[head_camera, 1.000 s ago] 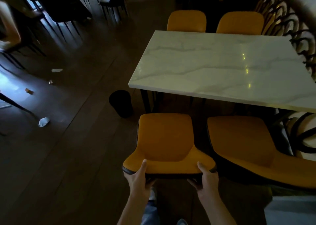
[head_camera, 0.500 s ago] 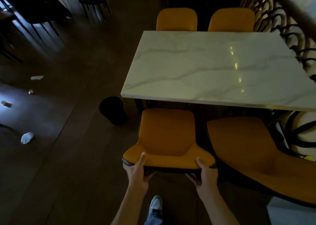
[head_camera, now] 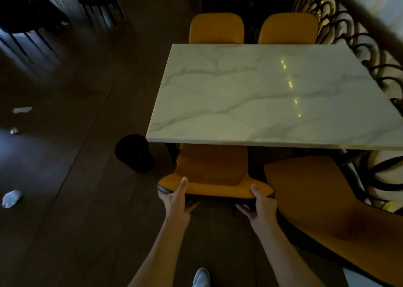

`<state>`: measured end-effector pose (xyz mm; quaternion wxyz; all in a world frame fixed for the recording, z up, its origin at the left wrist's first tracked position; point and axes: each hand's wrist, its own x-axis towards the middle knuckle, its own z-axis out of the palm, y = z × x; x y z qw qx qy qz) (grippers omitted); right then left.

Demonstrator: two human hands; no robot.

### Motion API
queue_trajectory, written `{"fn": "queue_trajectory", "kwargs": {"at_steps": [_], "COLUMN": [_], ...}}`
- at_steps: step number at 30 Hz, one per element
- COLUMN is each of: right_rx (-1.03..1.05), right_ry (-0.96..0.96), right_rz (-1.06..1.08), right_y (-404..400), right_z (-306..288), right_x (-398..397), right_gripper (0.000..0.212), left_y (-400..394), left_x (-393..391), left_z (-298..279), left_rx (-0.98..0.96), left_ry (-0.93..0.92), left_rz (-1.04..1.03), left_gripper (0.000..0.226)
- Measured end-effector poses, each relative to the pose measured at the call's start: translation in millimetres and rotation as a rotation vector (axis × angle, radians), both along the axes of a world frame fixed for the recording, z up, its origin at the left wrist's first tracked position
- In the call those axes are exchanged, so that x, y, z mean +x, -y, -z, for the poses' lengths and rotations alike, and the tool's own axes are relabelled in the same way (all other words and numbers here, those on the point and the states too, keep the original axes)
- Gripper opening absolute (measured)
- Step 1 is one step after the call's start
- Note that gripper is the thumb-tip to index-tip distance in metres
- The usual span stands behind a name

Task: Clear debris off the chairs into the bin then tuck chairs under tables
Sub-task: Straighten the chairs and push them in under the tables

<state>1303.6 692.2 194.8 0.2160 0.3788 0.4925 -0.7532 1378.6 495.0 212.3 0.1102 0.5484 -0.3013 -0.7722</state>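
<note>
An orange chair (head_camera: 212,166) stands in front of me with its seat partly under the near edge of the white marble table (head_camera: 268,94). My left hand (head_camera: 177,199) grips the left end of its backrest, thumb on top. My right hand (head_camera: 261,206) grips the right end the same way. A second orange chair (head_camera: 322,197) stands pulled out to the right, angled away from the table. A black round bin (head_camera: 135,152) sits on the floor by the table's near left corner.
Two more orange chairs (head_camera: 217,28) are tucked in at the table's far side. Scraps of paper (head_camera: 21,110) and a crumpled wad (head_camera: 11,198) lie on the dark wood floor at left. A black scrolled railing (head_camera: 357,40) runs along the right. Dark chairs stand far left.
The held chair has slid forward, so its seat front is now under the table edge. Both hands kept their grip and I stepped closer.
</note>
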Motion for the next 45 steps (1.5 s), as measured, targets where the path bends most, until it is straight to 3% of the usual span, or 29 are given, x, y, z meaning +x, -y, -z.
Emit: {"fn": "queue_trajectory", "kwargs": {"at_steps": [11,17,26,31,35,39,45], "right_rx": [0.036,0.039,0.043,0.083,0.214,0.325,0.613], "right_ry": [0.001,0.006,0.000,0.010,-0.036,-0.209,-0.655], "right_rz": [-0.059,-0.059,-0.062,-0.148,-0.230,-0.304,-0.492], "right_y": [29.9,41.9,40.9,36.8,29.8,25.5,32.9], "right_z": [6.5,6.7,12.2,-0.4,-17.6,-31.3,-86.3], "right_x": [-92.0,-129.8,-137.6,-134.2,-122.3,-98.9,-81.9], "right_gripper": [0.042,0.055,0.046,0.055,0.076,0.097,0.086], "left_y": [28.6,40.3,40.5,43.8,47.8,47.6,37.2], "left_x": [-84.8,-119.3,-127.0,-119.8,-107.0,-88.1,-82.0], "left_z": [-1.8,2.0,9.1,0.7,-12.4,-30.9,-79.3], "left_rx": [-0.032,-0.048,-0.060,-0.087,-0.346,-0.702,-1.087], "left_ry": [-0.012,-0.037,-0.036,-0.004,0.117,0.101,-0.041], "left_rz": [-0.011,-0.021,-0.009,0.096,0.221,0.402,0.605], "left_gripper": [0.099,0.098,0.101,0.100,0.099,0.088,0.086]}}
